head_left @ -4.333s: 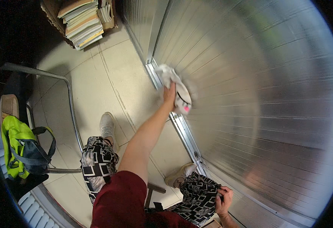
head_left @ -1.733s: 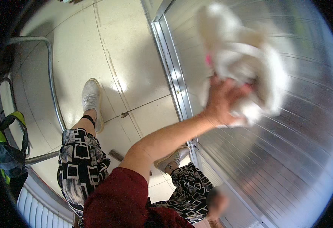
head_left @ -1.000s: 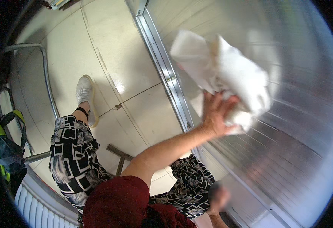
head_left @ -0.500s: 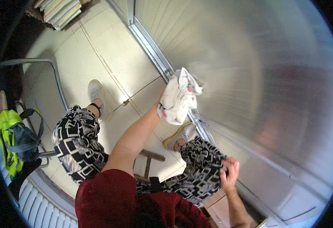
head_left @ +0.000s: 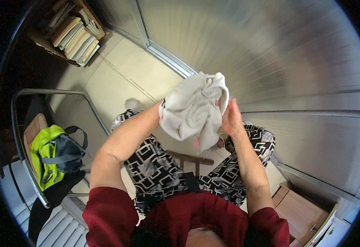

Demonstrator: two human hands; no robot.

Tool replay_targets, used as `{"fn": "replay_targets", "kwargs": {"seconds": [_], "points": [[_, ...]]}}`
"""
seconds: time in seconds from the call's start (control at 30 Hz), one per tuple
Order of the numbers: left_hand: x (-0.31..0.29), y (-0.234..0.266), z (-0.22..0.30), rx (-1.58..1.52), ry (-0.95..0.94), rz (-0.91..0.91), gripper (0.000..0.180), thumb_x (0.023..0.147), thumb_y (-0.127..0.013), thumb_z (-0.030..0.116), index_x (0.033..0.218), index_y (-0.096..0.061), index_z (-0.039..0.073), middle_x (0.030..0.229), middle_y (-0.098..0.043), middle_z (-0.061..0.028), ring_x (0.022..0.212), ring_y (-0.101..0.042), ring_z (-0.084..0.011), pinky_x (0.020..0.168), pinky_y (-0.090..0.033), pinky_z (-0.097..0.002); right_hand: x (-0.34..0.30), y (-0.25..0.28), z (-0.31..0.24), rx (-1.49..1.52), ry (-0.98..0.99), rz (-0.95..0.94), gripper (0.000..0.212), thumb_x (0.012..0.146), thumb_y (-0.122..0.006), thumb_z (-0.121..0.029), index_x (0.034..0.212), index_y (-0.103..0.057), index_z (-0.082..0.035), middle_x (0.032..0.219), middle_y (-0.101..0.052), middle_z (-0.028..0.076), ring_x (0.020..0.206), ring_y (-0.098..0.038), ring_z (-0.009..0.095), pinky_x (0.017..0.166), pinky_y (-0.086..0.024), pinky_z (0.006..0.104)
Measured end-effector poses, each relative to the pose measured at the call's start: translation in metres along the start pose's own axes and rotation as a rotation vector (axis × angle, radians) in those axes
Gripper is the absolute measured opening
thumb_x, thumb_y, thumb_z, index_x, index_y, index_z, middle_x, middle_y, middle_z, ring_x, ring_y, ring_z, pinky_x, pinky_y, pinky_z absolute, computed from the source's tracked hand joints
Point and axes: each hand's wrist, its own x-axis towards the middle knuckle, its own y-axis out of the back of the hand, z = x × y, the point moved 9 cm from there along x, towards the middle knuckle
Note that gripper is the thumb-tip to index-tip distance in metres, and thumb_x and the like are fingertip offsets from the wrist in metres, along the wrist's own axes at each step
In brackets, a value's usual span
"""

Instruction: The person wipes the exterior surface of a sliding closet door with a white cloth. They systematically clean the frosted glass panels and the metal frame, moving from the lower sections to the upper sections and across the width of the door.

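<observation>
A white cloth (head_left: 194, 111) with small pink and dark marks hangs bunched in loose folds in front of me. My left forearm (head_left: 124, 138) reaches up to it, and the cloth wraps over the left hand, hiding its fingers. Against the cloth's right edge is my right hand (head_left: 231, 119), its visible fingers stretched upward and partly covered by the fabric. Beyond both hands stands a ribbed translucent panel (head_left: 278, 53) set in a metal frame (head_left: 167, 59); the cloth is seen in front of its lower rail.
At far left is a cardboard box (head_left: 93, 18) of books and papers (head_left: 75, 41). A metal-framed chair (head_left: 56, 91) holds a green and grey backpack (head_left: 52, 154). A wooden cabinet (head_left: 299, 210) is at lower right. Between my legs is a brown bar-like piece (head_left: 192, 158) above the tiled floor (head_left: 118, 70).
My right hand has left my knee and come up beside the cloth. The cloth in my left hand is now in front of me, with its folds rearranged. The view has shifted.
</observation>
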Motion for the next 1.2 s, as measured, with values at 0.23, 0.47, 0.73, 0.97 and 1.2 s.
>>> {"fn": "replay_targets", "kwargs": {"seconds": [0.23, 0.47, 0.73, 0.97, 1.2], "points": [[-0.005, 0.143, -0.027, 0.988, -0.092, 0.738, 0.052, 0.087, -0.047, 0.041, 0.122, -0.045, 0.003, 0.111, -0.055, -0.0152, 0.098, -0.056, -0.0301, 0.080, -0.047, -0.0404, 0.002, -0.026, 0.057, 0.314, 0.048, -0.041, 0.066, 0.086, -0.046, -0.056, 0.134, -0.036, -0.012, 0.135, -0.040, 0.008, 0.123, -0.038, 0.025, 0.104, -0.026, 0.0435], [-0.014, 0.047, -0.033, 1.563, -0.170, 0.201, 0.063, 0.080, -0.057, 0.031, 0.133, -0.035, 0.004, 0.135, -0.034, -0.0215, 0.121, -0.038, -0.0377, 0.099, -0.036, -0.0413, -0.001, 0.042, 0.056, 0.014, 0.019, 0.473, 0.059, 0.072, -0.069, -0.016, 0.125, -0.044, -0.006, 0.114, -0.056, 0.010, 0.103, -0.054, 0.025, 0.093, -0.041, 0.0351], [-0.048, 0.074, -0.046, 1.952, 0.485, -0.097, 0.052, 0.081, -0.057, 0.029, 0.127, -0.043, 0.010, 0.114, -0.050, -0.0162, 0.106, -0.050, -0.0344, 0.087, -0.043, -0.0446, -0.084, -0.033, -0.204, -1.593, 1.560, 0.641, 0.045, 0.072, -0.071, -0.013, 0.112, -0.052, 0.001, 0.110, -0.054, 0.013, 0.101, -0.052, 0.026, 0.086, -0.043, 0.0344], [-0.061, 0.051, -0.077, 1.890, 0.468, -0.272, 0.043, 0.079, -0.059, 0.024, 0.119, -0.049, 0.011, 0.107, -0.053, -0.0149, 0.099, -0.055, -0.0323, 0.081, -0.046, -0.0436, 0.045, -0.024, -0.098, -2.287, 1.377, 0.552, 0.053, 0.069, -0.059, -0.007, 0.118, -0.057, -0.029, 0.112, -0.054, 0.007, 0.101, -0.050, 0.024, 0.086, -0.039, 0.0380], [-0.043, 0.053, -0.065, 2.013, 0.406, -0.238, 0.042, 0.079, -0.060, 0.026, 0.117, -0.050, 0.009, 0.102, -0.055, -0.0150, 0.096, -0.055, -0.0325, 0.081, -0.045, -0.0445, 0.064, -0.013, -0.068, -2.288, 0.895, 0.260, 0.041, 0.070, -0.057, 0.000, 0.103, -0.063, -0.024, 0.105, -0.055, 0.002, 0.099, -0.048, 0.020, 0.079, -0.038, 0.0372]]}}
